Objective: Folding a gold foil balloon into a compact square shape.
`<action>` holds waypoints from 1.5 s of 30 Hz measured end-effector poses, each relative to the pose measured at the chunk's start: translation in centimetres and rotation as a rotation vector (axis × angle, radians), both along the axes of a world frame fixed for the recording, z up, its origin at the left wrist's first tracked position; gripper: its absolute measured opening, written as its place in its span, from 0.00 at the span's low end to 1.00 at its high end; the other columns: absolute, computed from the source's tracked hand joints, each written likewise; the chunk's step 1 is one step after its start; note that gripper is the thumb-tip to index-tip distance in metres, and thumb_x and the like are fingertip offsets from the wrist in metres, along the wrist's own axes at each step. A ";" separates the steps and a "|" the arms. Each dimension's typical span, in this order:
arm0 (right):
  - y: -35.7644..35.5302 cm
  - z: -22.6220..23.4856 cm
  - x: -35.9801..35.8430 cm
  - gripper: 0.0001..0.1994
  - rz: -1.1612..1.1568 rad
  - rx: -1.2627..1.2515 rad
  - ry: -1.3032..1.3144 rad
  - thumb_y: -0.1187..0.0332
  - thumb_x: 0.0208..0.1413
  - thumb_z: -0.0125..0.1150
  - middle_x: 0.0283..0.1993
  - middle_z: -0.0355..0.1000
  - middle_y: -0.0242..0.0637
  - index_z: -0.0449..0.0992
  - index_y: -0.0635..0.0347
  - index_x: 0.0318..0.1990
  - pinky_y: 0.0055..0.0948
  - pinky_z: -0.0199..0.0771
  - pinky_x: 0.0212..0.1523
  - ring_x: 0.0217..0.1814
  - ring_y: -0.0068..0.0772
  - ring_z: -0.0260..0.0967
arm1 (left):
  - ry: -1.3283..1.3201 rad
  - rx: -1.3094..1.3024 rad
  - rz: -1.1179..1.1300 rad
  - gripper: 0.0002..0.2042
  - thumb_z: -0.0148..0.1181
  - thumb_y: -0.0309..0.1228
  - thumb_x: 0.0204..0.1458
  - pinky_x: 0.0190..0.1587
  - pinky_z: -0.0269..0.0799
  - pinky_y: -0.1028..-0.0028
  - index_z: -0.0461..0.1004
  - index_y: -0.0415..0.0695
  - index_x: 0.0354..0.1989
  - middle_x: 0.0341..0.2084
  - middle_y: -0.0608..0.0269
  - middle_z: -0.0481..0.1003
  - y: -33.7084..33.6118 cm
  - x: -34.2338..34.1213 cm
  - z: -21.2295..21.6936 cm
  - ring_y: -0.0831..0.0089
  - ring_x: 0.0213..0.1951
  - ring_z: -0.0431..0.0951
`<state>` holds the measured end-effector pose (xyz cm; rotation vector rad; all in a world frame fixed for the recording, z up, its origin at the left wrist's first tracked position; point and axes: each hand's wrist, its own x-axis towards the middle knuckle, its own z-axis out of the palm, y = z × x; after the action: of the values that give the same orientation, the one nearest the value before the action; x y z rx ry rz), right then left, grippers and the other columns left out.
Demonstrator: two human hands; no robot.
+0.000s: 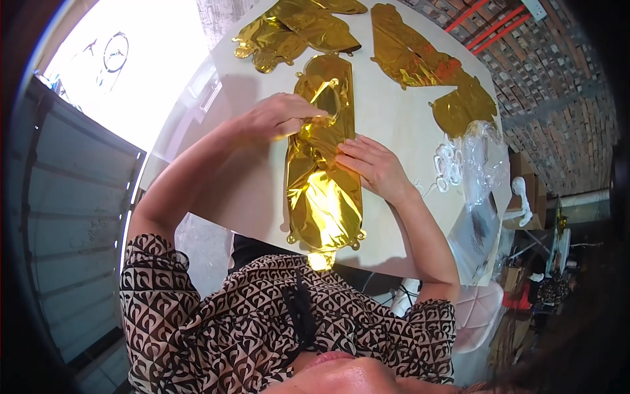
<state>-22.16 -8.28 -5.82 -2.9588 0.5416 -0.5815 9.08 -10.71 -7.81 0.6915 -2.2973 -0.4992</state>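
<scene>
A flat gold foil balloon [326, 213] lies lengthwise in front of me, creased and shiny, with small tabs along its edges. Its near end hangs over the table's front edge. My left hand [283, 117] is closed on a folded-over part of the foil near the far end, the fingertips pinching it. On the balloon's right edge, about halfway along, my right hand [375, 164] rests with its fingers stretched out and touching the foil. The foil's underside is hidden.
More flat gold foil balloons lie at the table's far left [295, 33] and far right [410, 52]. White ribbon loops [447, 164] and see-through plastic bags [484, 154] sit at the right edge. A pale chair [478, 315] stands at the near right, beyond the white table [249, 190].
</scene>
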 end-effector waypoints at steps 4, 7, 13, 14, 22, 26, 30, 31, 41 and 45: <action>-0.8 0.4 -0.3 0.20 0.052 0.070 0.008 0.68 0.49 0.67 0.58 0.76 0.35 0.79 0.52 0.53 0.43 0.68 0.67 0.60 0.39 0.73 | -0.105 0.127 0.140 0.19 0.55 0.20 0.49 0.52 0.72 0.59 0.78 0.42 0.52 0.48 0.55 0.79 0.0 -0.3 -0.5 0.54 0.47 0.77; -1.4 1.5 -0.4 0.19 0.057 0.218 0.038 0.69 0.50 0.66 0.57 0.76 0.36 0.79 0.54 0.52 0.41 0.68 0.67 0.60 0.41 0.73 | -0.021 -0.015 0.079 0.15 0.60 0.26 0.52 0.50 0.72 0.59 0.79 0.45 0.49 0.48 0.57 0.79 -0.5 -0.1 -1.1 0.55 0.46 0.77; -2.5 1.0 -0.8 0.18 -0.050 0.777 -0.111 0.72 0.52 0.65 0.52 0.78 0.38 0.79 0.56 0.52 0.33 0.74 0.57 0.55 0.38 0.74 | -0.197 -0.288 0.094 0.11 0.62 0.31 0.52 0.48 0.70 0.62 0.80 0.46 0.44 0.48 0.60 0.78 0.4 -0.2 0.2 0.61 0.47 0.76; -2.0 1.3 -0.3 0.16 -0.121 0.901 -0.169 0.72 0.54 0.64 0.51 0.78 0.37 0.79 0.58 0.52 0.31 0.73 0.57 0.55 0.34 0.73 | -0.194 -0.286 0.101 0.11 0.62 0.31 0.52 0.48 0.70 0.62 0.80 0.46 0.44 0.48 0.60 0.78 0.7 -0.3 0.8 0.61 0.47 0.76; -3.0 0.5 1.3 0.16 -0.455 1.158 -0.346 0.59 0.65 0.59 0.26 0.72 0.24 0.79 0.63 0.33 0.20 0.66 0.31 0.27 0.15 0.63 | -0.022 -0.207 0.156 0.11 0.51 0.38 0.61 0.49 0.69 0.61 0.78 0.46 0.39 0.41 0.62 0.76 0.8 0.6 -1.6 0.60 0.46 0.75; -5.3 1.1 1.8 0.23 -0.594 1.256 -0.313 0.47 0.65 0.57 0.23 0.73 0.27 0.80 0.61 0.32 0.19 0.67 0.28 0.23 0.16 0.64 | 0.089 -0.121 0.116 0.10 0.55 0.35 0.60 0.49 0.69 0.62 0.77 0.43 0.33 0.34 0.61 0.76 1.6 0.6 -1.1 0.58 0.41 0.75; -6.9 1.4 3.0 0.22 -0.722 1.295 -0.198 0.46 0.64 0.58 0.23 0.74 0.27 0.79 0.57 0.32 0.19 0.65 0.23 0.20 0.17 0.65 | 0.128 0.054 0.231 0.13 0.65 0.34 0.54 0.43 0.69 0.62 0.75 0.39 0.24 0.22 0.55 0.72 2.6 -0.9 -1.4 0.57 0.32 0.74; -7.1 1.4 3.2 0.21 -0.744 1.292 -0.168 0.47 0.64 0.58 0.23 0.74 0.27 0.79 0.57 0.32 0.19 0.65 0.23 0.20 0.17 0.65 | 0.142 0.120 0.295 0.15 0.68 0.34 0.52 0.40 0.69 0.61 0.74 0.37 0.21 0.18 0.54 0.70 2.7 -1.0 -1.8 0.57 0.28 0.73; -3.3 3.0 3.0 0.31 -0.695 1.159 -0.378 0.57 0.61 0.65 0.39 0.77 0.31 0.64 0.68 0.64 0.17 0.69 0.38 0.37 0.16 0.71 | 0.301 0.667 0.598 0.21 0.67 0.41 0.55 0.24 0.59 0.68 0.74 0.32 0.23 0.14 0.63 0.65 4.7 -2.5 0.0 0.79 0.20 0.62; -2.7 1.4 2.7 0.35 -0.748 1.079 -0.399 0.61 0.60 0.66 0.38 0.77 0.31 0.59 0.70 0.68 0.19 0.72 0.41 0.38 0.18 0.72 | 0.396 0.840 0.625 0.20 0.67 0.42 0.55 0.23 0.59 0.71 0.79 0.31 0.29 0.15 0.69 0.67 5.1 -3.0 0.9 0.82 0.21 0.62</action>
<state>-19.43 -10.94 -4.43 -1.5413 1.3609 -0.6102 6.13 -5.58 -6.89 1.4788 -1.3350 -1.1700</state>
